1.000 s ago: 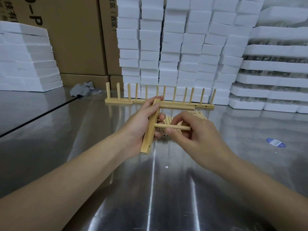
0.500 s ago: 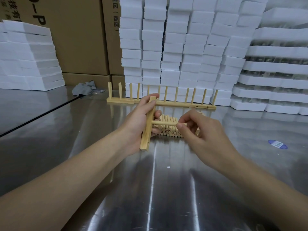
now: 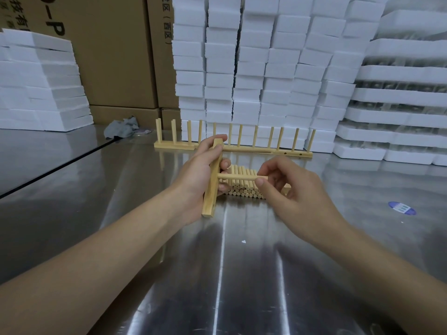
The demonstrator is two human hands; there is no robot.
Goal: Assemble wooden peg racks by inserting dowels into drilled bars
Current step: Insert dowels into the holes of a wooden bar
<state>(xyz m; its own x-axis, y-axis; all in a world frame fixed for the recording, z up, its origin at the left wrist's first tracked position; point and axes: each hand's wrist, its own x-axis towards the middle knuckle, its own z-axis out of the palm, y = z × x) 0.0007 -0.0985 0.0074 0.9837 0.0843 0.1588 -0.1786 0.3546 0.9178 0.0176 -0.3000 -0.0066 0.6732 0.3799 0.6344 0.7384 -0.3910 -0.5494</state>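
My left hand (image 3: 197, 169) grips a short drilled wooden bar (image 3: 211, 189), held nearly upright above the steel table. One dowel (image 3: 238, 177) sticks out sideways from the bar's middle, and my right hand (image 3: 289, 187) pinches its free end between thumb and fingers. A second dowel (image 3: 244, 149) juts from the bar's top end toward the right. Behind my hands lies a pile of loose dowels (image 3: 244, 187). Further back stand assembled peg racks (image 3: 232, 147) with several upright pegs.
The steel table (image 3: 217, 262) carries a grey rag (image 3: 122, 128) at the back left and a blue sticker (image 3: 401, 208) at the right. White foam blocks (image 3: 266, 68) and cardboard boxes (image 3: 108, 56) wall in the far edge.
The middle dowel has stayed in the bar while my right hand slid outward to its free end. Both hands and the bar shifted slightly.
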